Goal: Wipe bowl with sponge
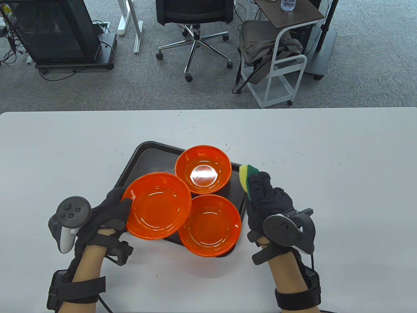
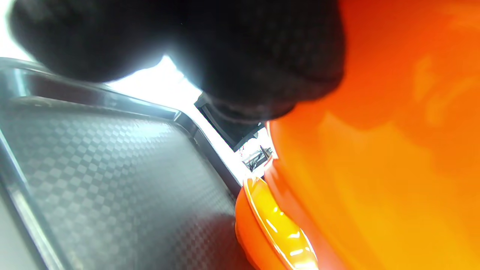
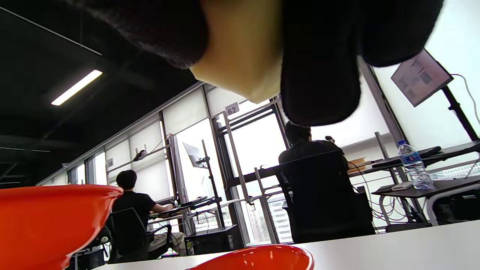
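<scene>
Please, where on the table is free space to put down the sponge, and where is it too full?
Bare table lies right of the tray, beyond the right hand holding the sponge, and also left of the tray. The tray itself is crowded: three orange bowls, the left hand gripping the left bowl.

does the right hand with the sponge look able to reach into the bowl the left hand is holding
Probably yes: the left hand holds the tilted bowl open side up, and nothing covers it between it and the right hand gripping the sponge.

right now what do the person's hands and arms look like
Both the left hand and right hand wear black fabric gloves. A grey-and-white, controller-like tracker is strapped to the left, a dark grey one to the right. Black straps and cables wrap the bare forearms.
</scene>
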`<action>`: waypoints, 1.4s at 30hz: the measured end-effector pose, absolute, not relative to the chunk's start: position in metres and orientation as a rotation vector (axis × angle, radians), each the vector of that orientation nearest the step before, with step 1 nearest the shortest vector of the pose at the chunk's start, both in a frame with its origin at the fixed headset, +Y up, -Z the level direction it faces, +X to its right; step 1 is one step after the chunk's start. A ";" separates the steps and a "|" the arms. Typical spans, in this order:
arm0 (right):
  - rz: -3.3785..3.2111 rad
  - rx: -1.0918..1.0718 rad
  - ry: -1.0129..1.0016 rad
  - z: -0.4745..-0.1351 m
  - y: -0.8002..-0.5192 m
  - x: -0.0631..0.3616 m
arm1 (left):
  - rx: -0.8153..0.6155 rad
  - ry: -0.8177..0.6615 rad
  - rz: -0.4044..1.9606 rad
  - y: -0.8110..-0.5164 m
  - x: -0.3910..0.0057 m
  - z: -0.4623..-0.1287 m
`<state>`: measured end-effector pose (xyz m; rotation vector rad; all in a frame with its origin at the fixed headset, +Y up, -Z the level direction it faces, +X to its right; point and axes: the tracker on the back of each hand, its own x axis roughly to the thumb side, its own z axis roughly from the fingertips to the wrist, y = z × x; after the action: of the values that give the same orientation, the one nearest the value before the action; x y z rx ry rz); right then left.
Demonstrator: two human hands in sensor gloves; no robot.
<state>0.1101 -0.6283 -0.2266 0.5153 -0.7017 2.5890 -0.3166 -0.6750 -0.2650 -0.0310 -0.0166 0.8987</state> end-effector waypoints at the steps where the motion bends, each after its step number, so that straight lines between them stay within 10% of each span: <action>1: 2.582 0.561 -0.711 -0.223 -0.626 0.102 | -0.037 -0.025 0.891 -0.675 -0.314 -0.265; 14: 2.565 0.848 -0.749 -0.196 -0.616 0.045 | -0.067 -0.123 0.825 -0.672 -0.283 -0.261; 42: 2.725 1.438 -0.195 -0.195 -0.654 -0.022 | 0.074 -0.301 0.617 -0.654 -0.234 -0.243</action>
<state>-0.0219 -0.6539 -0.1951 1.4381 -0.1949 2.7246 -0.2336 -0.6544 -0.2428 0.0741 -0.3015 0.6174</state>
